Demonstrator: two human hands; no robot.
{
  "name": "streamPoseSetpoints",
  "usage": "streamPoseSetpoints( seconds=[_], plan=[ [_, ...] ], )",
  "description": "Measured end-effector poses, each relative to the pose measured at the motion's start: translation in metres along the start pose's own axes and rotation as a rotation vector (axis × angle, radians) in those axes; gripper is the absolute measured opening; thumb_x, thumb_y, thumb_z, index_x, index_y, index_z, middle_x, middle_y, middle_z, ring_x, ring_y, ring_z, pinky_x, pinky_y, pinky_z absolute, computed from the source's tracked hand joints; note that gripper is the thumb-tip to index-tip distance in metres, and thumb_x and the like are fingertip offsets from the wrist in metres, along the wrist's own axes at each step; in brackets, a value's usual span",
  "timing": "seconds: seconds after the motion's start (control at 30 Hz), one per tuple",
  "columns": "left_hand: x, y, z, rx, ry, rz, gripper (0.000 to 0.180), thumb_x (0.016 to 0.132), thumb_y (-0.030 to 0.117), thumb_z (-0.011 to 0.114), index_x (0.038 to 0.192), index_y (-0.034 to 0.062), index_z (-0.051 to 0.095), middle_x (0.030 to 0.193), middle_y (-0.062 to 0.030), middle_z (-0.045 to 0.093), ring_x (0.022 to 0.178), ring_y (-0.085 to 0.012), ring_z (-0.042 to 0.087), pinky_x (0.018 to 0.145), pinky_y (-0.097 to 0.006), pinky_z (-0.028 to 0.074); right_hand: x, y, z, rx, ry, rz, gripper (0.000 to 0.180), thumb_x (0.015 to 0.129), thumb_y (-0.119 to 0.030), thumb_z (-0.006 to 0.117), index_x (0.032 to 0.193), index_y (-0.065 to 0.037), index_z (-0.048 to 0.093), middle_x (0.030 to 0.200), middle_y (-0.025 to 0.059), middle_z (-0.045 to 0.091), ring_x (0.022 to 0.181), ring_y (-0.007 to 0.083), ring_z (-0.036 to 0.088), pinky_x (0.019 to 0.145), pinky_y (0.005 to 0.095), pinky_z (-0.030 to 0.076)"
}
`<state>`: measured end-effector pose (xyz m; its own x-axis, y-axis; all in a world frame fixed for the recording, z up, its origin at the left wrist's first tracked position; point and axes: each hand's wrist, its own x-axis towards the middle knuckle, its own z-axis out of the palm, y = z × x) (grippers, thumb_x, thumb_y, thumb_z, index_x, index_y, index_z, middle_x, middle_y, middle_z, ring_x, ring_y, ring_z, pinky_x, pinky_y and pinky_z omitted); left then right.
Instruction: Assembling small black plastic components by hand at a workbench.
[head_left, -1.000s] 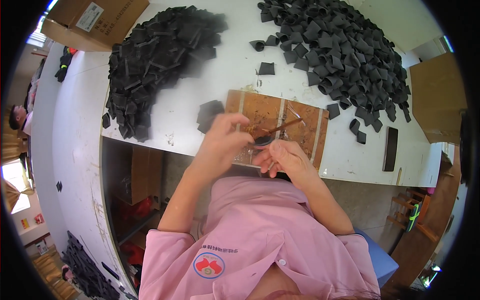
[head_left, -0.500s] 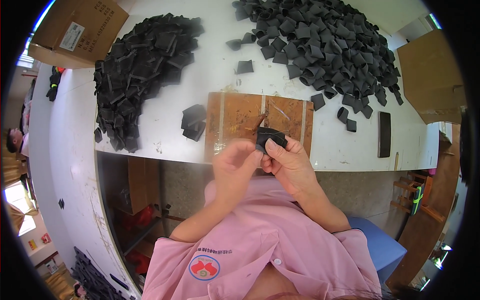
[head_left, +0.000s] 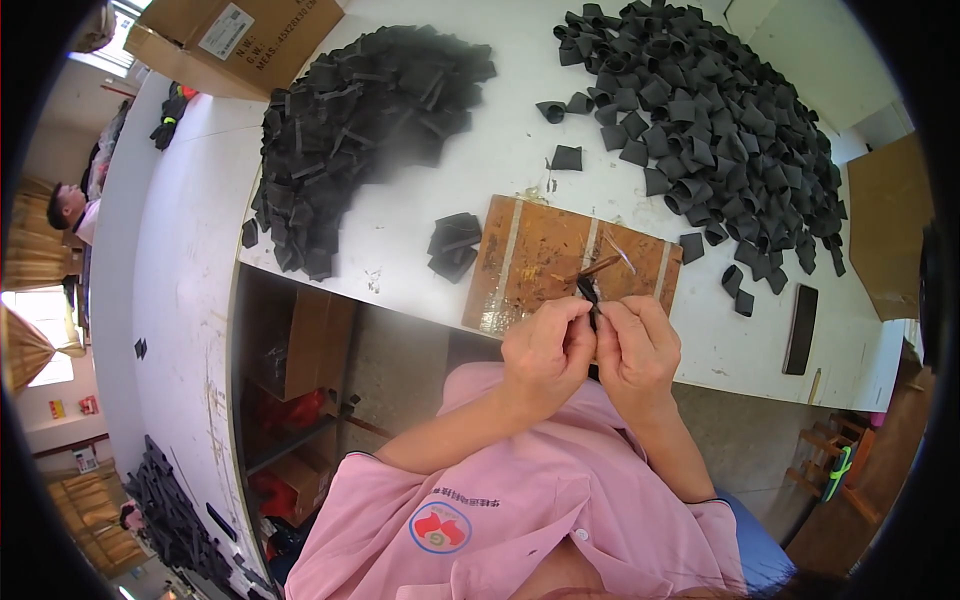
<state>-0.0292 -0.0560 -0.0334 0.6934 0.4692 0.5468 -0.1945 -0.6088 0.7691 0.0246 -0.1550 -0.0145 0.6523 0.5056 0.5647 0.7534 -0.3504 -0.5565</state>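
Note:
Between my two hands, over the front part of the brown board, is a small black fabric piece [head_left: 587,289], seen nearly edge-on. My left hand [head_left: 548,352] pinches it from the left, fingers curled. My right hand [head_left: 640,350] does the same from the right, thumb and fingertips pressed together. Most of the piece is hidden behind the fingers. Just beyond them, a thin brown wooden stick [head_left: 600,267] lies on the board [head_left: 515,255]. Left of the board sits a small stack of flat black pieces [head_left: 454,246].
A large pile of flat black pieces [head_left: 350,130] covers the table's left; a pile of tube-shaped black pieces [head_left: 730,140] fills the right. Cardboard boxes [head_left: 225,40] flank both. A dark phone-like slab [head_left: 799,330] lies at right. A person [head_left: 75,210] is at far left.
The black piece has turned from showing its broad face to nearly edge-on. My hands have drawn level on either side of it, and the whole view has shifted and tilted.

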Motion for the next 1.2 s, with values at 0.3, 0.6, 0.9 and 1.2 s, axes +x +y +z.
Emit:
streamPoseSetpoints(
  seconds=[0.3,0.6,0.9,1.2],
  plan=[
    [0.022,0.005,-0.024,-1.338,-0.368,-1.053,0.019,0.078,-0.005,0.05,0.096,-0.0001,0.049,0.082,-0.0049,0.056,0.053,-0.003,0.046,0.044,-0.016,0.035,0.001,0.011,-0.008,1.295,-0.086,0.985,0.006,0.077,-0.002,0.059,0.081,0.002,0.058,0.069,0.0014,0.055,0.054,0.0027,0.042,0.044,0.0172,0.03],
    [0.037,0.013,-0.029,-0.994,-0.174,-0.846,0.017,0.079,-0.006,0.048,0.094,-0.0011,0.052,0.083,-0.0121,0.059,0.044,-0.0044,0.046,0.039,-0.017,0.034,0.021,0.006,-0.023,1.392,-0.357,0.961,0.019,0.087,-0.02,0.051,0.077,-0.004,0.053,0.068,-0.0042,0.047,0.058,0.0027,0.035,0.05,0.0177,0.028],
    [0.058,-0.018,-0.033,-1.912,-0.285,-1.157,0.022,0.085,0.001,0.038,0.106,-0.0043,0.045,0.087,-0.0159,0.057,0.032,-0.0047,0.033,0.031,-0.018,0.027,0.072,0.022,-0.008,1.283,-0.558,0.694,0.026,0.09,-0.025,0.047,0.075,-0.005,0.049,0.065,-0.0043,0.041,0.052,0.0026,0.032,0.046,0.0161,0.026],
    [0.066,-0.009,-0.034,-1.823,-0.299,-1.121,0.022,0.086,0.008,0.046,0.106,0.0026,0.051,0.086,-0.0106,0.06,0.039,-0.0057,0.034,0.039,-0.018,0.03,0.071,0.01,-0.016,0.802,-0.383,0.474,0.026,0.09,-0.025,0.047,0.072,-0.006,0.049,0.059,-0.0059,0.039,0.049,0.0015,0.035,0.043,0.0164,0.029]
  ],
)
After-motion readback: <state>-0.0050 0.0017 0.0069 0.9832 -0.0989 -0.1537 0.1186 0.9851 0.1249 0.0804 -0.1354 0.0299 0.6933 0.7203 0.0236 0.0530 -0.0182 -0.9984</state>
